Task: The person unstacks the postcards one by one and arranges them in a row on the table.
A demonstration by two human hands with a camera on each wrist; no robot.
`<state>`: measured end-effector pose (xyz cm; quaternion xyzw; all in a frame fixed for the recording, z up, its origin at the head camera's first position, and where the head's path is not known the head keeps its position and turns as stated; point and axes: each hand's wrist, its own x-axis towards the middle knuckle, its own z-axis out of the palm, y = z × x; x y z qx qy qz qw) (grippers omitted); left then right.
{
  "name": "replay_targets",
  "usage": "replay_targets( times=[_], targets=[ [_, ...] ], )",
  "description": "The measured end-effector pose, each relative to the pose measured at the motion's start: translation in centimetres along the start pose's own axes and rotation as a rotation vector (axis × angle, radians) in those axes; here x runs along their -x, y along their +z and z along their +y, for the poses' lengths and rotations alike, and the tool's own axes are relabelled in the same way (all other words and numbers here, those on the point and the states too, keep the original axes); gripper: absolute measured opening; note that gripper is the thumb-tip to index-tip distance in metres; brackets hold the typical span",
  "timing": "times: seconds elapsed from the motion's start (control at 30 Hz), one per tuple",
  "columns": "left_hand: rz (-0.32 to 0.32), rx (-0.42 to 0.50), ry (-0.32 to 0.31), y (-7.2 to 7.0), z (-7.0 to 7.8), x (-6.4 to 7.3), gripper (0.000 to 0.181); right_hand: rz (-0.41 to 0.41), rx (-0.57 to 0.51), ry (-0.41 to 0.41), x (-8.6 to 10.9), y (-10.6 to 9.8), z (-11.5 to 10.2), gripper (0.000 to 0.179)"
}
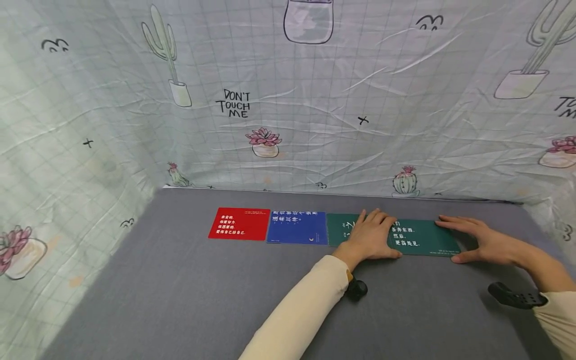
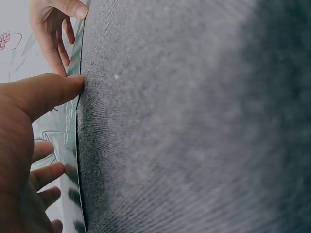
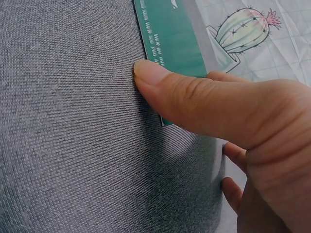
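Note:
Four cards printed with white writing lie in a row on the grey cloth: a red card (image 1: 243,224), a blue card (image 1: 297,229) and two green ones. My left hand (image 1: 366,237) lies across the join of the left green card (image 1: 339,231) and the right green card (image 1: 429,237), fingers spread, covering part of both. Its thumb (image 2: 73,85) touches the near edge. Around the right end of the right green card is my right hand (image 1: 490,245), thumb (image 3: 153,75) by the near edge and fingers toward the far edge. Both hands' fingers look mostly straight.
A grey cloth-covered surface (image 1: 180,285) spreads in front of the cards. Behind and beside it hangs a pale curtain (image 1: 315,145) with cactus drawings. Black devices are strapped at the left wrist (image 1: 357,290) and right wrist (image 1: 517,296).

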<state>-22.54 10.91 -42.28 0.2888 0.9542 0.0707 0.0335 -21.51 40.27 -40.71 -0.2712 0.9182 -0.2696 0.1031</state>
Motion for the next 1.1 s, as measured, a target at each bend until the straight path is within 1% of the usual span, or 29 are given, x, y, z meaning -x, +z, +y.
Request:
replay_targets(
  times=[0.17, 0.27, 0.33, 0.4, 0.47, 0.53, 0.63, 0.7, 0.77, 0.87, 0.93, 1.0, 1.1],
  targets=[
    [0.011, 0.013, 0.016, 0.1, -0.3, 0.2, 0.082, 0.028, 0.011, -0.038, -0.3, 0.3, 0.1, 0.081],
    [0.031, 0.059, 0.037, -0.1, -0.6, 0.6, 0.082, 0.056, 0.028, -0.062, -0.6, 0.4, -0.1, 0.078],
    [0.054, 0.101, 0.064, -0.5, -0.9, 1.0, 0.081, 0.092, 0.066, -0.072, -0.6, 0.5, -0.5, 0.077],
    [0.08, 0.144, 0.094, -1.0, -1.2, 1.8, 0.08, 0.127, 0.102, -0.054, -0.5, 0.4, -1.3, 0.075],
    [0.107, 0.187, 0.124, -1.7, -1.6, 2.8, 0.077, 0.165, 0.13, -0.014, 0.0, 0.3, -2.2, 0.075],
    [0.126, 0.232, 0.138, -2.3, -1.9, 4.0, 0.076, 0.197, 0.157, 0.046, 0.6, 0.4, -3.3, 0.076],
    [0.13, 0.304, 0.132, -3.0, -2.6, 5.9, 0.074, 0.242, 0.199, 0.116, 1.4, 0.8, -4.6, 0.077],
    [0.129, 0.331, 0.125, -3.5, -3.1, 7.3, 0.073, 0.273, 0.238, 0.149, 1.8, 1.4, -5.5, 0.078],
    [0.133, 0.353, 0.132, -3.9, -3.8, 8.9, 0.072, 0.301, 0.254, 0.163, 2.3, 2.0, -6.3, 0.078],
    [0.154, 0.371, 0.152, -4.5, -5.0, 11.6, 0.07, 0.343, 0.26, 0.156, 3.4, 2.8, -7.6, 0.079],
    [0.172, 0.386, 0.152, -4.8, -6.0, 13.4, 0.069, 0.364, 0.257, 0.137, 4.2, 3.3, -8.4, 0.081],
    [0.192, 0.386, 0.135, -5.0, -7.1, 15.3, 0.069, 0.382, 0.258, 0.116, 5.0, 3.9, -9.1, 0.083],
    [0.225, 0.375, 0.089, -5.0, -8.9, 18.1, 0.071, 0.398, 0.271, 0.084, 5.9, 4.5, -9.8, 0.087]
  ],
)
